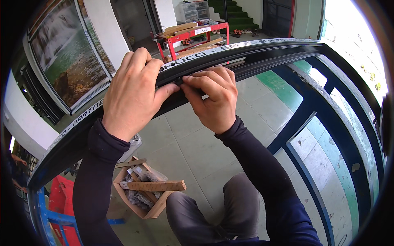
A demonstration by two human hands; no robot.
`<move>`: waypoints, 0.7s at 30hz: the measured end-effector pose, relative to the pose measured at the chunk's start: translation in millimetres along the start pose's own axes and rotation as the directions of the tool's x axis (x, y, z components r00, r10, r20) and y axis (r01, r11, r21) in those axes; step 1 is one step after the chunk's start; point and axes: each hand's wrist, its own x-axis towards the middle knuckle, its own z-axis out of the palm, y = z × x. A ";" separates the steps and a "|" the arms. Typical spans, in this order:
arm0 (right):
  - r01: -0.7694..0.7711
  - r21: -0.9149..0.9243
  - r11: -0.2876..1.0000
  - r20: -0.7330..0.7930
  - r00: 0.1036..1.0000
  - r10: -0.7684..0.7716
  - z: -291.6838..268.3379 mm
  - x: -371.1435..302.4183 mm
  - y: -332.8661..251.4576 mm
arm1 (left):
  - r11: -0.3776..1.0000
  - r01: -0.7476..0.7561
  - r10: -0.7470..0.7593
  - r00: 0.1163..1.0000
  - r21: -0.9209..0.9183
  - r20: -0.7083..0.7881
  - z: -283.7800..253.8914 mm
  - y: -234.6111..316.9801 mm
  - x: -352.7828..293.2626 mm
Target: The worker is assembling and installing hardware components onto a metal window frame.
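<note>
A long black frame profile point(283, 51), with a white printed film strip along its top edge, runs across in front of me. My left hand point(135, 90) is wrapped over this profile. Its fingers lie on the top edge and its thumb presses against the near side. Close beside that thumb, my right hand point(213, 96) is closed, thumb and forefinger pinched at the profile's inner groove. Something small and dark shows between the thumb and fingertips, but I cannot make out what it is.
Below stands an open cardboard box point(154, 211) holding plastic bags and a cardboard strip point(156, 185). Blue metal stand bars point(305, 172) curve along the right. Farther off are a red table point(193, 35) and a waterfall picture panel point(67, 53). Red and blue supports point(61, 217) stand lower left.
</note>
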 end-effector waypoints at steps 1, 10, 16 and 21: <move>-0.003 -0.001 1.000 0.002 1.000 0.003 0.3 -0.3 0.1 | 1.000 0.000 0.000 1.000 -0.002 0.003 -0.3 0.7 0.4; 0.030 0.006 1.000 -0.026 0.999 -0.030 3.6 -1.9 2.4 | 0.999 0.004 -0.005 1.000 0.048 0.011 0.9 1.6 -0.8; 0.038 0.013 0.999 -0.010 0.999 -0.038 1.8 -0.6 4.7 | 1.000 0.005 -0.006 0.999 0.021 0.034 2.7 1.8 -0.1; 0.003 0.010 1.000 -0.002 1.000 -0.003 2.3 0.1 0.3 | 0.998 0.045 -0.041 0.997 -0.050 0.069 -1.2 0.7 2.1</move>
